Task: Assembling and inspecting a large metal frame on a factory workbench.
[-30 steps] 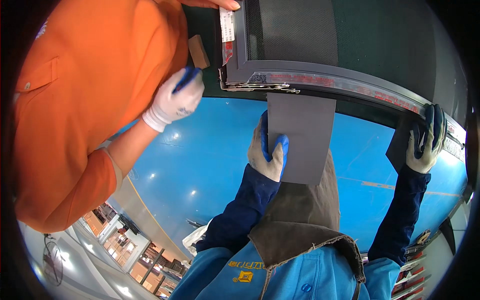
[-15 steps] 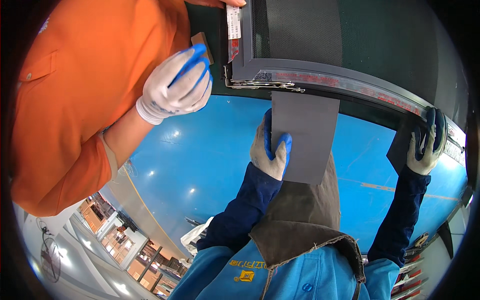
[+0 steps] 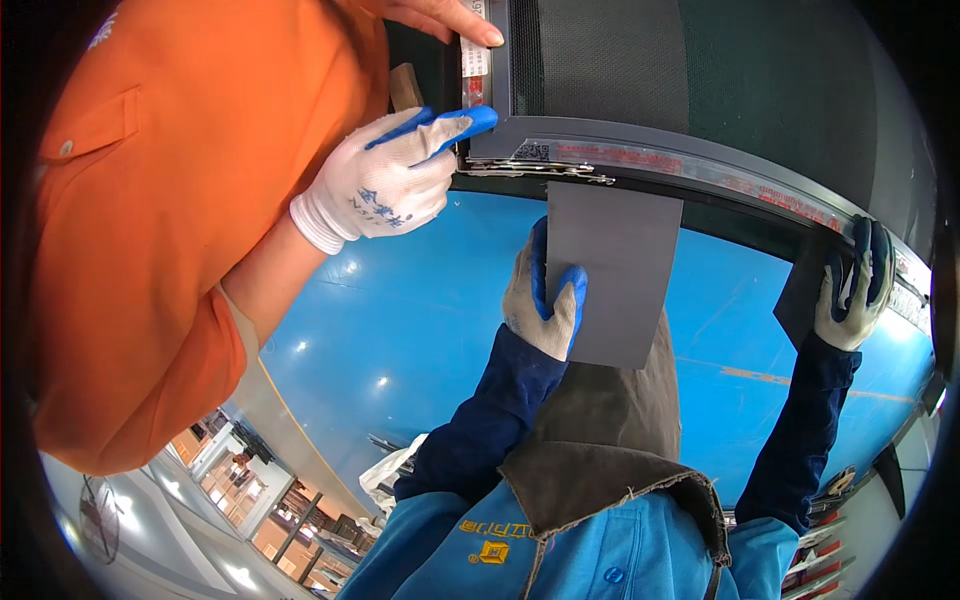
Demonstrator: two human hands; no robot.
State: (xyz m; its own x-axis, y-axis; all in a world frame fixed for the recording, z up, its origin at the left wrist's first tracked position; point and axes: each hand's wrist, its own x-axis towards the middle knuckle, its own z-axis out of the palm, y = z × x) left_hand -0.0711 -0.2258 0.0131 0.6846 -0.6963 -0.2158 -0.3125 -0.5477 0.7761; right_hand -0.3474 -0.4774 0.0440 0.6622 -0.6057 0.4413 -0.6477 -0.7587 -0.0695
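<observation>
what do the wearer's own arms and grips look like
Left grip and right grip wear pale knit gloves with blue coating, darker-looking on the right. Navy lower sleeves cover the forearms; brighter blue sleeves show above.

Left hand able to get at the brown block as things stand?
Probably not: the left hand holds the grey panel, and a co-worker's gloved hand sits between it and the brown block.

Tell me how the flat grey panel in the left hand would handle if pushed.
The grey panel is probably stiff: its edges look straight though the left hand grips only one side. Its smooth-looking face might be somewhat slippery. Being flat, it would likely slide or tip rather than roll.
</observation>
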